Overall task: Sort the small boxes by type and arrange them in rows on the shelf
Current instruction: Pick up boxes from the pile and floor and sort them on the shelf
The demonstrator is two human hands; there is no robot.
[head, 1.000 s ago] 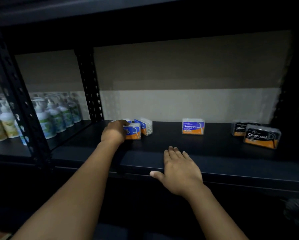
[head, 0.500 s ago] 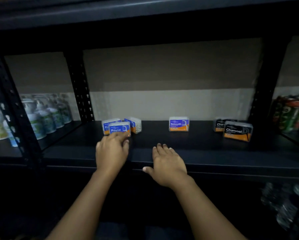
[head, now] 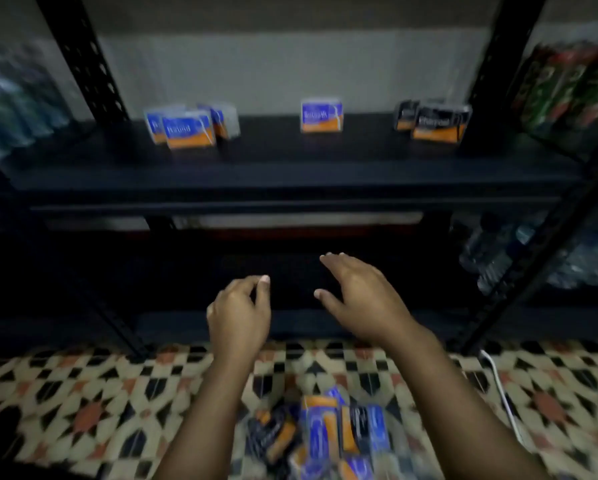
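Boxes are sitting in three groups on the shelf [head: 290, 174] across the upper part of the frame: a blue-and-orange cluster [head: 190, 128] at upper left, a lone blue-and-orange box [head: 321, 115] in the upper middle, and two black-and-orange boxes [head: 436, 122] at upper right. A second ago your left hand [head: 238, 313] was touching the left cluster and your right hand [head: 359, 299] was lying flat on the shelf edge; now you are pulling both away and tilting your head down, so the patterned floor [head: 82, 403] is coming into the frame. Both hands are hanging in front of the dark lower shelf, holding nothing: the left grip is loosely curled, the right one spread with fingers apart. A heap of unsorted boxes [head: 328, 441] is lying on the floor at the bottom middle, between your forearms. You are probably going for the next box, so the sorting is far from done. The printing is smeared by motion here; the front box of the left cluster seems to be reading "Round", and the other labels you cannot make out.
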